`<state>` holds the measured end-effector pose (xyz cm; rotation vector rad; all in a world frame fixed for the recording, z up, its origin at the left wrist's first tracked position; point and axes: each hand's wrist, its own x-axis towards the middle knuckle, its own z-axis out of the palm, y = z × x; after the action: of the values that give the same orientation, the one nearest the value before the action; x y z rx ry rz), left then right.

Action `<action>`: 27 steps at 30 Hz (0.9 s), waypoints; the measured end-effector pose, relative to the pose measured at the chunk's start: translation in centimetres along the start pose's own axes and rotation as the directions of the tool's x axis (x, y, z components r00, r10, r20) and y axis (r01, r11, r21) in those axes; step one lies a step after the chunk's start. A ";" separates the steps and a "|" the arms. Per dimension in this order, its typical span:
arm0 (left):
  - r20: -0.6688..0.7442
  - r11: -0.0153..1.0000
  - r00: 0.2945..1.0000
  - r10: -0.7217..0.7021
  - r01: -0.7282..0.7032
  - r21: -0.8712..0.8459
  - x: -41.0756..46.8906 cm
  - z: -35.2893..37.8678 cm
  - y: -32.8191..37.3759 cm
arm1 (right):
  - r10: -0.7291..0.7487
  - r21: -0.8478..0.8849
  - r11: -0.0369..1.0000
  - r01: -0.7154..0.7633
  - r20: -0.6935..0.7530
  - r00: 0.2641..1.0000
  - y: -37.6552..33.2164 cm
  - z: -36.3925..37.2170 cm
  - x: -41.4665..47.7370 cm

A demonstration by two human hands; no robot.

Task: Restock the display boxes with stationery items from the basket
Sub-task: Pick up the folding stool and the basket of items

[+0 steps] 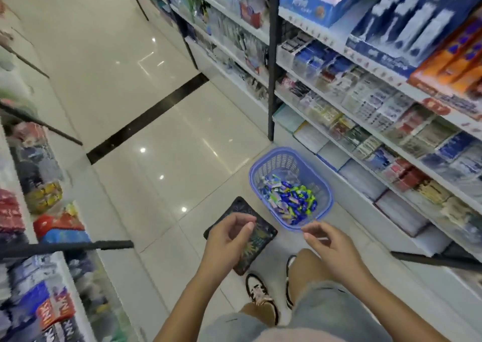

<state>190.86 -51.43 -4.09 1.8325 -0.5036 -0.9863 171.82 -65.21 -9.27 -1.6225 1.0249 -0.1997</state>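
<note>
Noted L hand (229,236) and R hand (332,245) loosely curled, gripping nothing, just short of blue basket (276,160) w/ stationery packs (289,198) heaped inside; dark pouch (241,207) beside basket's left, display boxes (365,99) shelved to its right.

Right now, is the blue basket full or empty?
Partly full. The basket holds small blue and green items heaped at its near end; its far end looks bare.

Basket (276,163): translucent blue-violet, lattice-pattern walls. Stationery items (289,198) inside: mixed blue, yellow-green, white, some purple. Flat pad (263,240) left of basket: black, yellow-green burst print. Floor (156,54): glossy cream tile, one black stripe (146,122). Shoes (257,289): white, black trim. Shorts (339,310): pale blue-grey. Far right: orange box (453,67).
</note>
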 end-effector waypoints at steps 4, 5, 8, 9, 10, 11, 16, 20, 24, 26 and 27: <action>0.130 0.992 0.991 0.010 -0.027 0.126 6.9 1.2 1.5 | 0.041 -0.064 0.997 -0.050 -0.141 0.989 0.9 -1.6 3.2; 0.154 0.988 0.988 0.014 -0.037 0.147 8.7 1.8 1.8 | 0.060 -0.053 0.996 -0.070 -0.174 0.983 1.2 -2.1 4.3; 0.200 0.981 0.980 0.003 -0.042 0.192 14.1 4.1 2.3 | 0.141 0.001 0.990 -0.144 -0.237 0.961 2.3 -3.8 7.8; 0.215 0.981 0.976 -0.018 -0.024 0.193 15.7 5.0 2.4 | 0.169 0.015 0.985 -0.170 -0.243 0.955 2.5 -4.3 8.8; 0.234 0.982 0.971 -0.043 -0.002 0.187 17.3 5.8 2.4 | 0.185 0.014 0.982 -0.187 -0.247 0.951 2.7 -4.7 9.9; 0.255 0.981 0.965 -0.066 0.017 0.191 18.8 6.7 2.4 | 0.195 0.006 0.980 -0.200 -0.249 0.949 3.0 -5.0 10.9; 0.378 0.951 0.922 -0.086 -0.037 0.306 26.6 10.2 0.1 | 0.235 -0.083 0.962 -0.260 -0.234 0.944 6.1 -5.7 16.6; 0.440 0.910 0.888 -0.132 -0.067 0.409 33.3 11.9 -3.2 | 0.299 -0.132 0.932 -0.339 -0.250 0.921 9.8 -4.8 21.4; 0.486 0.857 0.850 -0.201 -0.088 0.508 39.8 14.1 -8.6 | 0.375 -0.122 0.898 -0.423 -0.294 0.879 15.2 -2.9 27.1; 0.521 0.803 0.825 -0.220 -0.151 0.577 43.5 15.6 -12.1 | 0.400 -0.097 0.886 -0.453 -0.334 0.853 18.4 -2.0 30.6; 0.542 0.792 0.804 -0.242 -0.159 0.589 45.1 16.2 -13.9 | 0.412 -0.101 0.877 -0.470 -0.347 0.843 19.9 -1.3 32.2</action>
<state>203.27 -85.51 -38.32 2.0656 -1.3092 -1.5849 180.40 -88.11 -38.16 -1.4915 1.6838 -0.0505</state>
